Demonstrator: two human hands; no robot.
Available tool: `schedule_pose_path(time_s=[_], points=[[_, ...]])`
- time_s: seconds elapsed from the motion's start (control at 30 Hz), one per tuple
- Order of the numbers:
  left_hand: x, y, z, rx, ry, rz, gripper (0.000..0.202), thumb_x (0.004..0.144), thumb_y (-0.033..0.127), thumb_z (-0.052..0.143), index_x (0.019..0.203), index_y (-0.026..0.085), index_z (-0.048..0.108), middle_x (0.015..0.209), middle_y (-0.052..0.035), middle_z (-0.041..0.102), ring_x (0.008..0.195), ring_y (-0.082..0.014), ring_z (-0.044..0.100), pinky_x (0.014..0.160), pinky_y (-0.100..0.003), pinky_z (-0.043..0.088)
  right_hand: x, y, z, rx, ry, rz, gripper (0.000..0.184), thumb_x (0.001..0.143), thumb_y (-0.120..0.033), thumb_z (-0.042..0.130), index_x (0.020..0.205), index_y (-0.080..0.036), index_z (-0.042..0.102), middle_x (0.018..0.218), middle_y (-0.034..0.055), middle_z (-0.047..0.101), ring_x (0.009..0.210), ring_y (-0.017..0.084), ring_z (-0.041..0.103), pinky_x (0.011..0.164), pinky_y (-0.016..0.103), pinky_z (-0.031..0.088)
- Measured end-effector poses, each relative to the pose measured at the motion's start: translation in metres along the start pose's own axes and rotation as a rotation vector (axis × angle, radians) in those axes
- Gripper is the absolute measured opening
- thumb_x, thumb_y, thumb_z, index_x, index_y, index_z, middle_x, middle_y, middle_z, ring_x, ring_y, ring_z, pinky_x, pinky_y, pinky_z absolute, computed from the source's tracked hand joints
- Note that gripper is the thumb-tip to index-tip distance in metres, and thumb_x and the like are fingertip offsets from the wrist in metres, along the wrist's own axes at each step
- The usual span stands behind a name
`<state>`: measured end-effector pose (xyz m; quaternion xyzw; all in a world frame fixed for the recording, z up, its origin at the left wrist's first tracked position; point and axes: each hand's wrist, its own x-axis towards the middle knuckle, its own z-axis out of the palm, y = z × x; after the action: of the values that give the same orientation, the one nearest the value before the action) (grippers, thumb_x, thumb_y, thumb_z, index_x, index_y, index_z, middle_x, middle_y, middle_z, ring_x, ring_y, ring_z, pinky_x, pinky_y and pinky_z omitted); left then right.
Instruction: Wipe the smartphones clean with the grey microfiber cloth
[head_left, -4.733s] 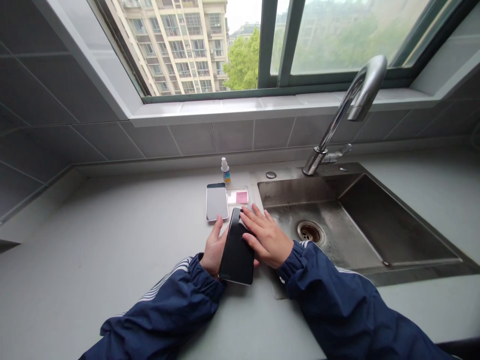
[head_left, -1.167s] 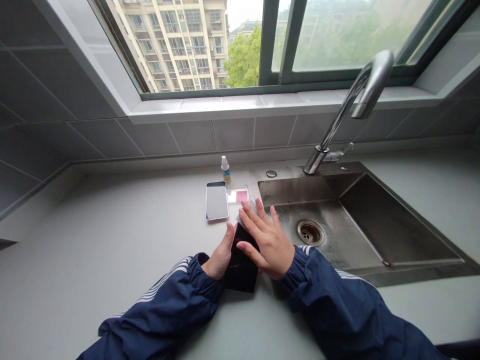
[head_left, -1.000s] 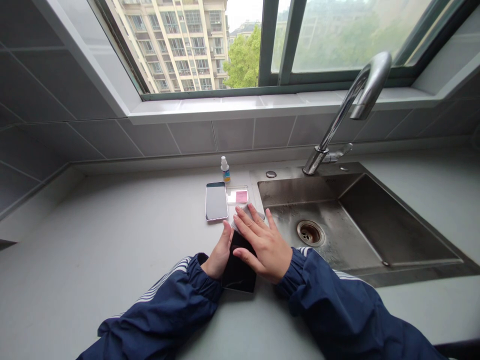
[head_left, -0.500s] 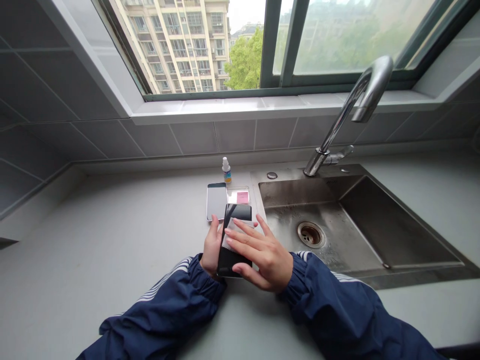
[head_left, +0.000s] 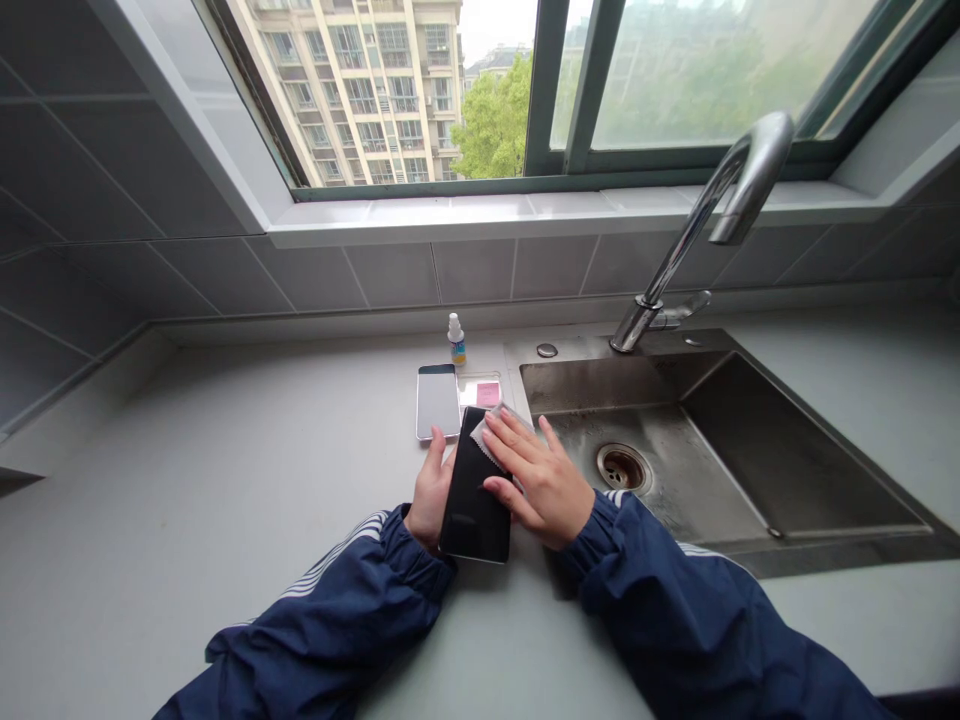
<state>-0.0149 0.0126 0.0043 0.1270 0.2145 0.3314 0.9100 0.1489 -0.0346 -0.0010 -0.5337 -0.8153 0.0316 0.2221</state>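
Observation:
A black smartphone (head_left: 474,515) lies tilted in my left hand (head_left: 430,495), with its dark screen facing up. My left thumb runs along the phone's left edge, and the other fingers are hidden beneath it. My right hand (head_left: 544,485) presses a light grey cleaning cloth (head_left: 478,438) with a zigzag edge against the phone's upper right part. The right fingers are stretched over the cloth. Just beyond the phone, a second phone (head_left: 437,395) with a pale screen rests on the counter, beside a clear case (head_left: 468,384) holding a pink piece (head_left: 487,393).
A small spray bottle (head_left: 457,340) stands upright behind the second phone. To the right, a steel sink (head_left: 712,450) is set into the pale counter (head_left: 225,480), and a chrome faucet (head_left: 686,230) arches over it. A window (head_left: 570,90) stands behind the tiled ledge.
My right hand has slid the cloth up and to the right, toward the phone's top corner. More of the black screen shows, and the phone has shifted slightly right.

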Motion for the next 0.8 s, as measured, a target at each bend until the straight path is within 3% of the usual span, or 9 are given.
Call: schedule_pose_path(time_s=[0.33, 0.6, 0.8], points=[[-0.002, 0.001, 0.002, -0.005, -0.023, -0.025, 0.079, 0.098, 0.067, 0.013, 0.156, 0.018, 0.034, 0.138, -0.0150, 0.060, 0.127, -0.0321, 0.057, 0.111, -0.044, 0.039, 0.000, 0.000, 0.002, 0.000, -0.015, 0.070, 0.055, 0.101, -0.034, 0.039, 0.153, -0.016, 0.035, 0.161, 0.0101, 0.029, 0.152, 0.029, 0.023, 0.117, 0.066, 0.025], [-0.002, 0.000, -0.002, -0.051, -0.044, -0.025, 0.086, 0.095, 0.072, 0.013, 0.156, 0.014, 0.033, 0.138, -0.0182, 0.059, 0.134, -0.0330, 0.050, 0.116, -0.046, 0.029, -0.003, -0.011, 0.000, 0.109, -0.057, -0.042, 0.057, 0.100, -0.037, 0.044, 0.153, -0.019, 0.035, 0.161, 0.0111, 0.031, 0.153, 0.029, 0.022, 0.119, 0.068, 0.014], [-0.003, 0.000, -0.006, -0.082, -0.070, -0.105, 0.096, 0.091, 0.077, 0.019, 0.150, 0.005, 0.040, 0.130, -0.0229, 0.063, 0.131, -0.0350, 0.054, 0.117, -0.048, 0.028, -0.004, -0.022, -0.002, 0.204, -0.088, -0.135, 0.053, 0.098, -0.034, 0.046, 0.149, -0.019, 0.041, 0.159, 0.0104, 0.037, 0.152, 0.026, 0.024, 0.122, 0.061, 0.004]])
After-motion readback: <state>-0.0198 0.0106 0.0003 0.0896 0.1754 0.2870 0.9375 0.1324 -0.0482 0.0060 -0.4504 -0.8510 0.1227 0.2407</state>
